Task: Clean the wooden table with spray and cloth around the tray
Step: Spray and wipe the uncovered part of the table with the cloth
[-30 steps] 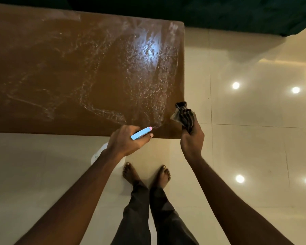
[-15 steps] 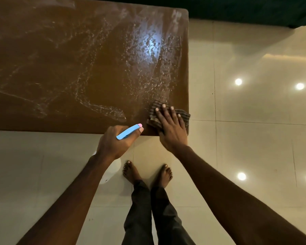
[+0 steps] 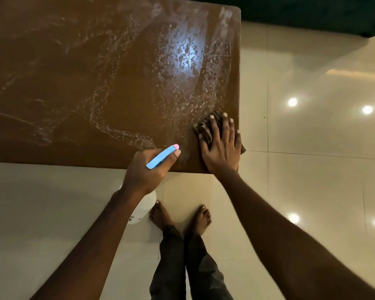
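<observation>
So the right hand (image 3: 222,146) is flat on the cloth (image 3: 206,126), fingers straight and spread, palm pressing down, nothing curled or pinched. Makes sense to me: a flat palm spreads the pressure, so the whole wad drags the wet stuff along rather than one fingertip's worth. The cloth is bunched small at the near right corner of the table (image 3: 85,87). It's mostly under the fingers, with a bit poking out left of them and a scrap showing at the right edge by the heel of the hand.

The left hand (image 3: 145,172) is wrapped round the neck of the spray (image 3: 160,158). The blue head with its pink tip aims far-right toward the cloth, and one fingertip sits just beside that tip. The white body hangs below the near edge, off the table. My guess is it's held low and to the side so it's ready for another squirt without blocking the wipe.

The tabletop is covered in droplets (image 3: 182,61), thickest just far of the cloth along the right side, with thinner streaks running left. Most of the wiping looks undone to me. The tray isn't in view, so I can't say how close it is.
</observation>
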